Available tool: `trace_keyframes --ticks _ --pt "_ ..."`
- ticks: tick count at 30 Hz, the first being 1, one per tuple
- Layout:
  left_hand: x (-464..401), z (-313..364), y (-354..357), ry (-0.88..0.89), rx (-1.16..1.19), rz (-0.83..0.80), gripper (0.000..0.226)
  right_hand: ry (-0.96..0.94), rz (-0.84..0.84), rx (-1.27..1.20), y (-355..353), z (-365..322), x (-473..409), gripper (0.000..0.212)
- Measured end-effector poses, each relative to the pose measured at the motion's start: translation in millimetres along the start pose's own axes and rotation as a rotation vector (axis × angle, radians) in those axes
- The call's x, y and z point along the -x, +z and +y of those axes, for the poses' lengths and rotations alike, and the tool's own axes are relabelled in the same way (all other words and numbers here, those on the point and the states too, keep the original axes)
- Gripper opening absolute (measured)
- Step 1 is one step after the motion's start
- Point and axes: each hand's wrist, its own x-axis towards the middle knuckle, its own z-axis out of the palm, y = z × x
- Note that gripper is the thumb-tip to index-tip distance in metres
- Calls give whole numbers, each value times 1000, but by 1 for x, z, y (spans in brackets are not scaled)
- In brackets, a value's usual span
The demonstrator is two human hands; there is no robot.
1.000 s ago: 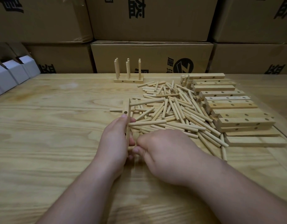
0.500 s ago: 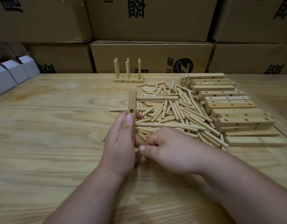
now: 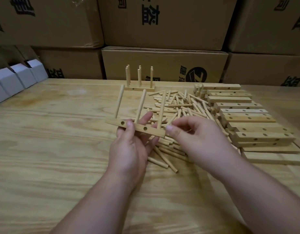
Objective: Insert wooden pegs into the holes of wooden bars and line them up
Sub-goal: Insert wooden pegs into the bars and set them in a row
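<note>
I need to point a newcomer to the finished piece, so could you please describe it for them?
Look to the table's far edge, below the cardboard boxes. There, left of the loose peg pile, stands the finished assembly; unlike the bar in the left hand, nobody holds it.

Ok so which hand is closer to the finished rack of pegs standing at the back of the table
Left. The left hand holds a pegged bar almost directly in front of the finished rack; the right hand sits farther right, over the loose pegs.
</note>
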Motion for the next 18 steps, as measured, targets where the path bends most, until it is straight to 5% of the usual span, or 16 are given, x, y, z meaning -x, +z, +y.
trace_keyframes --ticks 10,18 --pt "0 -11 1 69 -116 -76 34 110 -387 -229 0 4 -5 15" --pt "-7 -17 -4 25 -203 0 26 -10 -221 0 3 -24 -82 9"
